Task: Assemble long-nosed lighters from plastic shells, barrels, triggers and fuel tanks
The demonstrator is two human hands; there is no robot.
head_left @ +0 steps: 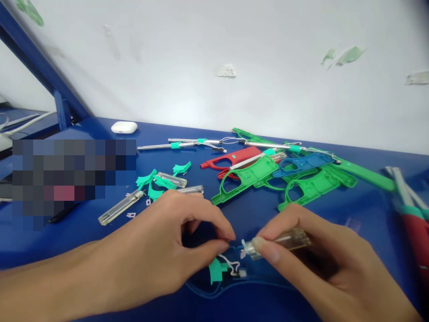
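My right hand (311,250) pinches a clear lighter fuel tank (284,241) between thumb and fingers. Its valve end points left, toward my other hand. My left hand (181,241) has thumb and forefinger pressed together above a dark blue casing half (214,293); what they grip, if anything, is hidden. In that casing lie a turquoise trigger (217,270) and white wires (235,266) that run to a small connector. Blue on blue, the casing's outline blends with the table, and my hands cover part of it.
More clear tanks (120,208) and turquoise triggers (147,179) lie behind my left hand. Green casing halves (250,176), a red casing (234,156) and metal tubes (167,146) with wires lie further back. A white earbud case (124,127) sits near the wall; red-handled pliers (414,228) are at right.
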